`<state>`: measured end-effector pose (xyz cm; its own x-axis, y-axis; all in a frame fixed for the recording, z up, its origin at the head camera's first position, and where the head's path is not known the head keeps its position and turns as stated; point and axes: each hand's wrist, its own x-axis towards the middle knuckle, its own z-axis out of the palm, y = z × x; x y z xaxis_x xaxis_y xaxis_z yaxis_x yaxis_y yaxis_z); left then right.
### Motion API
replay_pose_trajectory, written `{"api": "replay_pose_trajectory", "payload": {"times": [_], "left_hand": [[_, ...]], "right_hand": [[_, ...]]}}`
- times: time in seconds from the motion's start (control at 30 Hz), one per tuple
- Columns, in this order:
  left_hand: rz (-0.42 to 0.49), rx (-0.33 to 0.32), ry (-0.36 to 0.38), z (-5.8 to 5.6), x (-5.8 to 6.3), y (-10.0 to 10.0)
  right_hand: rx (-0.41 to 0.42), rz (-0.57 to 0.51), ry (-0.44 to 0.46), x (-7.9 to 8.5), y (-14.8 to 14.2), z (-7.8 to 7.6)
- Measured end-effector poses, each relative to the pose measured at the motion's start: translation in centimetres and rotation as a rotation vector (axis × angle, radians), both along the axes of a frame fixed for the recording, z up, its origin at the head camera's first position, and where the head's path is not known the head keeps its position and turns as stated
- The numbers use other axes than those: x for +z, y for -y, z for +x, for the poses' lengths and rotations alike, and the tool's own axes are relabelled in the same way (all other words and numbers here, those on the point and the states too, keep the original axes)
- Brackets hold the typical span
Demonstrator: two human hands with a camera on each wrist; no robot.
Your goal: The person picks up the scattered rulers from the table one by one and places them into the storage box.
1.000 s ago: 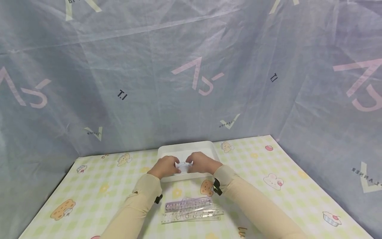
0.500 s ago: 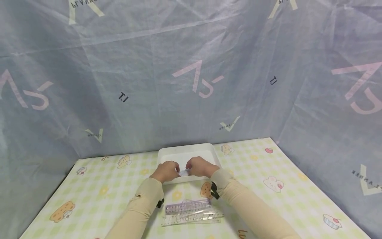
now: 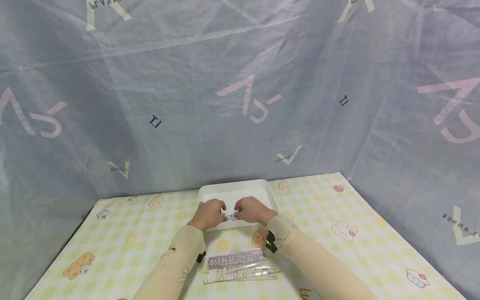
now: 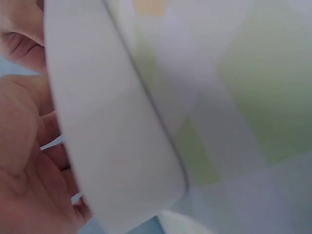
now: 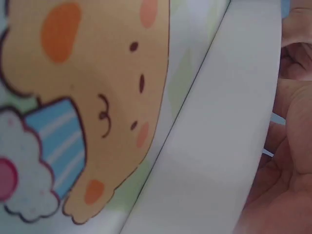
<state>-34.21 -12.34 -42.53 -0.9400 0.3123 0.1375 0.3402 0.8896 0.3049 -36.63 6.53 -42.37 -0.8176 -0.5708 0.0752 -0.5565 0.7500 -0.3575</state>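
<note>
Both hands reach into a white tray [image 3: 236, 186] at the back of the table in the head view. Low inside its near wall, my left hand [image 3: 208, 213] and my right hand [image 3: 252, 209] pinch a small clear protractor [image 3: 231, 217] from its two sides. It has bluish-purple marks and a curved edge; most of it is hidden by the fingers. In the left wrist view the tray's white wall [image 4: 112, 126] covers the left fingertips. Curled right fingers [image 5: 274, 136] show partly behind the same wall in the right wrist view.
Nearer the person lies an overlapping pile of clear plastic rulers [image 3: 240, 273], with a purple ruler [image 3: 217, 262] at its back left. A checked cloth with cartoon prints [image 3: 131, 239] covers the table. Grey-blue curtains [image 3: 195, 137] hang behind and at the sides.
Both hands have lowered toward the tray's near wall with the protractor, most of it in the first half second. It now shows as a narrower strip. The rulers on the cloth stay put.
</note>
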Motion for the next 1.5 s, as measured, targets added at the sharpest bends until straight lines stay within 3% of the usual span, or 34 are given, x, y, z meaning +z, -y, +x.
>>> {"api": "replay_pose_trajectory", "payload": {"times": [0.27,0.47,0.7,0.9,1.07,1.33,1.5], "left_hand": [[0.03,-0.004,-0.216,2.4,2.6,0.7],[0.103,-0.05,-0.28,5.1,4.6,1.7],[0.137,-0.155,-0.328,8.4,5.8,2.4],[0.112,-0.19,-0.301,10.3,5.6,2.3],[0.064,-0.226,-0.275,10.9,4.7,2.3],[0.037,-0.293,-0.116,10.8,3.3,1.9],[0.03,-0.353,0.007,10.9,1.6,1.4]], "right_hand": [[-0.015,-0.108,-0.099,1.6,-1.4,2.1],[0.004,-0.217,-0.135,3.3,-3.1,5.1],[0.063,-0.215,-0.137,4.6,-4.8,7.9],[0.078,-0.193,-0.141,4.7,-5.9,9.6],[0.096,-0.143,-0.126,4.6,-6.7,10.4],[0.182,-0.135,-0.067,4.0,-7.2,10.5],[0.282,-0.149,0.045,2.6,-7.3,10.7]]}}
